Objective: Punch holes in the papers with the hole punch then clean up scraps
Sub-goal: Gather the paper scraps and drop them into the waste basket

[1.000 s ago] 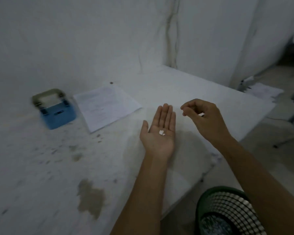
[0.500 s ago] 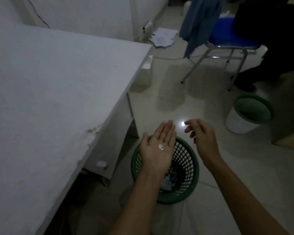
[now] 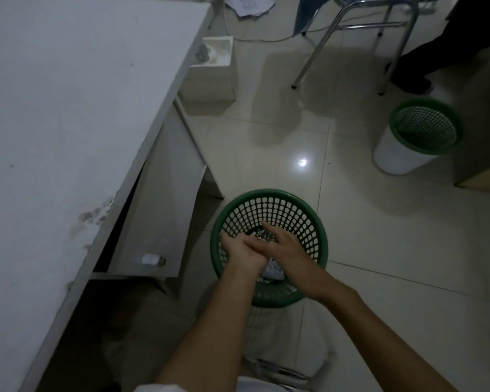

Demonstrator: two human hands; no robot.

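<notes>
Both hands hover over the green mesh waste basket [image 3: 303, 219] on the floor beside the table. My left hand [image 3: 239, 251] is turned on its side above the basket's mouth. My right hand [image 3: 280, 246] lies flat across the left palm, fingers stretched out and touching it. The white paper scraps no longer show; the right hand covers the left palm. Some crumpled paper [image 3: 273, 271] lies inside the basket under the hands. The hole punch and the papers are out of view.
The white table [image 3: 68, 123] fills the left side, its edge running diagonally. A second green-rimmed bin [image 3: 399, 158] stands at the right. A metal-legged chair [image 3: 351, 26] and a person's dark leg [image 3: 441, 46] are at the top. Loose papers [image 3: 249, 5] lie on the tiled floor.
The view swung from the table down to the floor basket. My left hand, palm up with white scraps before, is now tipped over the basket, and my right hand has come onto its palm.
</notes>
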